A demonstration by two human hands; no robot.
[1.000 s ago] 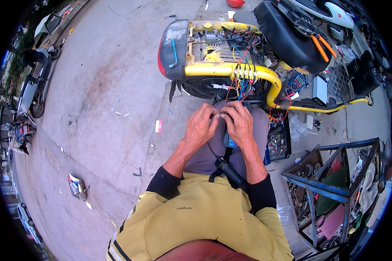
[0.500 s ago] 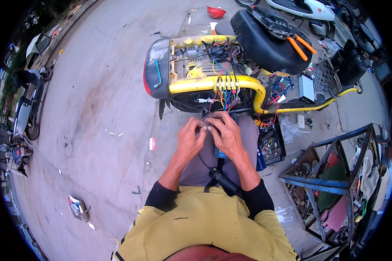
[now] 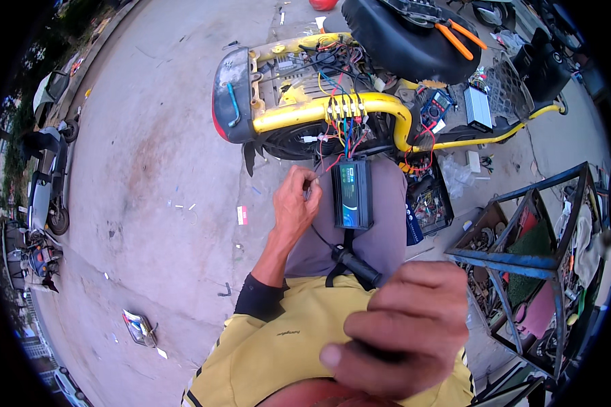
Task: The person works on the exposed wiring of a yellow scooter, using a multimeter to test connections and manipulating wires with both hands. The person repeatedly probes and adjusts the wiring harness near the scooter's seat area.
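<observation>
My left hand (image 3: pixel 297 200) is closed, thumb and forefinger pinching the ends of thin wires (image 3: pixel 320 168) beside my thigh. A dark cable (image 3: pixel 322 236) runs from below that hand to a black handlebar grip (image 3: pixel 357 264) on my lap. My right hand (image 3: pixel 407 325) is raised close to the camera, fingers curled; whatever they may hold is hidden. On my thigh lies a black finned box (image 3: pixel 352 193) with a coloured label. From its far end, coloured wires (image 3: pixel 347 139) lead over the yellow frame tube (image 3: pixel 380 102) of a scooter.
A black seat (image 3: pixel 414 41) carries orange-handled pliers (image 3: pixel 457 41). A multimeter (image 3: pixel 436 107) and a silver box (image 3: pixel 477 107) rest on the scooter's footboard. To my right stand a parts tray (image 3: pixel 430 207) and a metal rack (image 3: pixel 523 261) full of scrap.
My right hand has left the wires and come up toward the camera, uncovering the black finned box. My left hand keeps its pinch. The whole view has shifted slightly.
</observation>
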